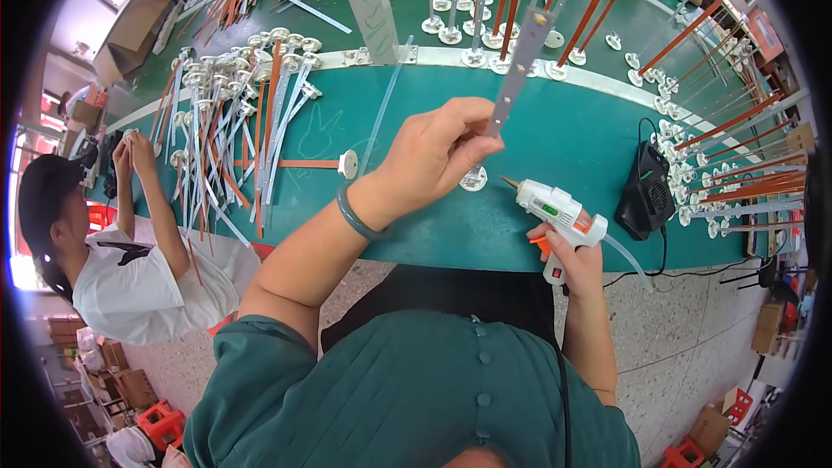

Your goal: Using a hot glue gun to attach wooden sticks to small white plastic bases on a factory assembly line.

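Note:
My left hand pinches a narrow grey LED strip between thumb and fingers. The strip stands tilted up and to the right, with small yellowish dots along its face. Just below the hand, a round white base sits on the green table; my fingers hide whether strip and base are joined. A white hot glue gun is gripped in my right hand, fingers near its orange trigger. Its nozzle points left toward the base without touching it, and a clear glue stick curves out of its back.
To the left lies a pile of grey and orange strips with white bases. More strips stand upright along the far side. A black device with a cable is at right. A co-worker sits at left; a metal post rises behind.

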### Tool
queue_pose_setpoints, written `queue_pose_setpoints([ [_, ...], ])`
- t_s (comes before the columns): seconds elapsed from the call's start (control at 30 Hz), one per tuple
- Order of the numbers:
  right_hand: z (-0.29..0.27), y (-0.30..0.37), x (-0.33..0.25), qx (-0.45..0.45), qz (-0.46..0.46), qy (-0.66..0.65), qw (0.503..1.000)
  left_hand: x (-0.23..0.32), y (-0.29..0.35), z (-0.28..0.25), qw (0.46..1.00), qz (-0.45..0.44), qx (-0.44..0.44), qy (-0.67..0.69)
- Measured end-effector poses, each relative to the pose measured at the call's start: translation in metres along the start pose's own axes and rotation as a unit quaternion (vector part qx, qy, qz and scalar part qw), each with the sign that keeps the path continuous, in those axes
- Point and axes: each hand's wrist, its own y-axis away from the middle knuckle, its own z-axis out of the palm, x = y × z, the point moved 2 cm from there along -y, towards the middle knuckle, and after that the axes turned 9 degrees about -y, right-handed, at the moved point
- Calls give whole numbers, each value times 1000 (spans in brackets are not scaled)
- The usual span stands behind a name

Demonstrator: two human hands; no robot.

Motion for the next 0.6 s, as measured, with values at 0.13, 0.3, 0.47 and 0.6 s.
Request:
queue_pose_setpoints([
  [0.13,3,-2,-2,1,9,-6,1000,3,1,4,998,9,-53,-28],
  [0.3,7,-2,-2,-12,24,18,999,-12,4,9,994,8,-83,-74],
  [0.47,15,-3,-1,-9,26,35,999,-19,8,8,988,-31,-121,-91],
  [0.6,18,-5,4,-13,11,52,998,-20,10,8,988,5,-109,-106],
])
